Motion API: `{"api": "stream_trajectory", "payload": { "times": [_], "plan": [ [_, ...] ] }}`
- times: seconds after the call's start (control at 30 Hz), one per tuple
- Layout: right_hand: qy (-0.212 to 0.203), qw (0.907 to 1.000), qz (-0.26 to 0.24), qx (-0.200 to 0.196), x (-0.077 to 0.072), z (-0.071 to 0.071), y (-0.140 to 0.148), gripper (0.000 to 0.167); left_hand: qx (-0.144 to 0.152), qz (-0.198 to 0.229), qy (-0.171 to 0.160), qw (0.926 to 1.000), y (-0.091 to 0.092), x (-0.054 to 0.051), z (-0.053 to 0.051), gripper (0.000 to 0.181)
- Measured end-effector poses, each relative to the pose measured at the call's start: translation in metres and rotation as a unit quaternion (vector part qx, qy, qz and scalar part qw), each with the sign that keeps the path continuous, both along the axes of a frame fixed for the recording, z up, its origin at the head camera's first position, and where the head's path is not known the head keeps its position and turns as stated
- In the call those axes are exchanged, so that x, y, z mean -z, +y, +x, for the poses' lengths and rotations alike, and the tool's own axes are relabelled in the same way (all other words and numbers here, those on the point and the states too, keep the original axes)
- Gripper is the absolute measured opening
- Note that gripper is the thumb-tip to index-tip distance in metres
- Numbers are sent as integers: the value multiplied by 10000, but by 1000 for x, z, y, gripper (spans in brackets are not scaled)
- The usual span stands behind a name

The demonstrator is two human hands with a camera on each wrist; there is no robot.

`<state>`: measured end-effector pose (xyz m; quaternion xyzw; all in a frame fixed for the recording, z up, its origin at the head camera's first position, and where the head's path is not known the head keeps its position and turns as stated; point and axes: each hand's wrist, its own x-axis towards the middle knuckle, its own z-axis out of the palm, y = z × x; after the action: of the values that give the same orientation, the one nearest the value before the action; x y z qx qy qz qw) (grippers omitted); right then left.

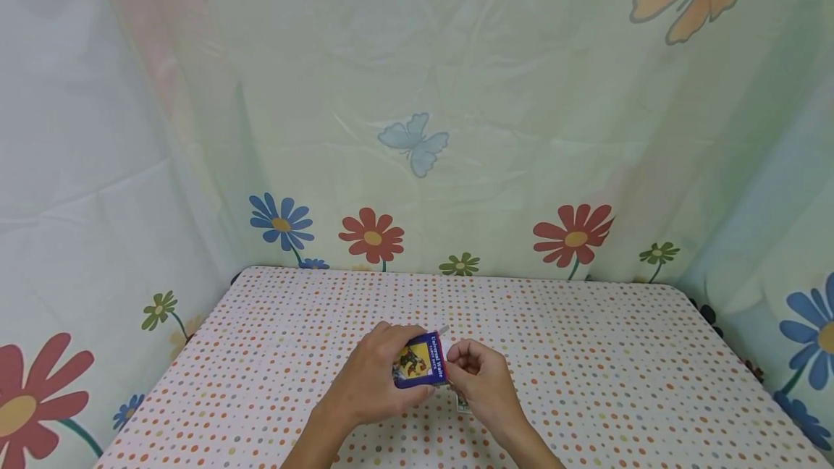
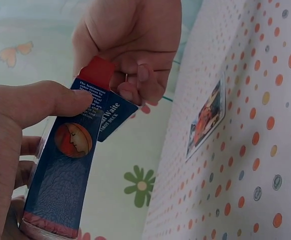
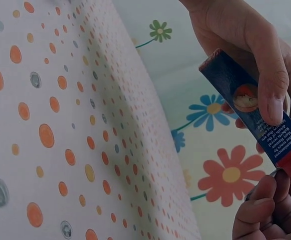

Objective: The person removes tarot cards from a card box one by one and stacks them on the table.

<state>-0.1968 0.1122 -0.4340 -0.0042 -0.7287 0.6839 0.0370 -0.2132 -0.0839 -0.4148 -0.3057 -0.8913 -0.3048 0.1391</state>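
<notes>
A dark blue tarot card box [image 1: 413,362] with a yellow picture on its front is held above the table in my left hand [image 1: 373,373]. The thumb of the left hand [image 2: 35,107] lies along the box's narrow side, which bears a moon face. At the box's end, beside a red side flap [image 2: 96,71], the curled fingers of my right hand [image 1: 481,380] pinch the blue lid flap [image 2: 116,117]. Fingers partly hide that grip. Below the right hand a tarot card [image 1: 463,403] lies on the table, mostly covered in the head view; the left wrist view shows its picture side.
The table [image 1: 573,353] wears a white cloth with coloured dots. Behind it hangs a pale curtain [image 1: 495,187] printed with flowers and butterflies, and similar fabric [image 1: 78,237] closes off the left side.
</notes>
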Motion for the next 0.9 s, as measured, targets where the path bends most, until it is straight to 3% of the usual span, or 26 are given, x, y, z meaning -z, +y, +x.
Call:
{"api": "stream_trajectory", "payload": {
  "times": [0.4,0.9],
  "plan": [
    [-393,9992,48,11,-5,2,0,4,-21,49,-43,10000,-1,-1,-1,66],
    [-394,9979,-504,-55,-7,0,7,18,-144,102,25,9998,-3,-2,-1,67]
  ]
}}
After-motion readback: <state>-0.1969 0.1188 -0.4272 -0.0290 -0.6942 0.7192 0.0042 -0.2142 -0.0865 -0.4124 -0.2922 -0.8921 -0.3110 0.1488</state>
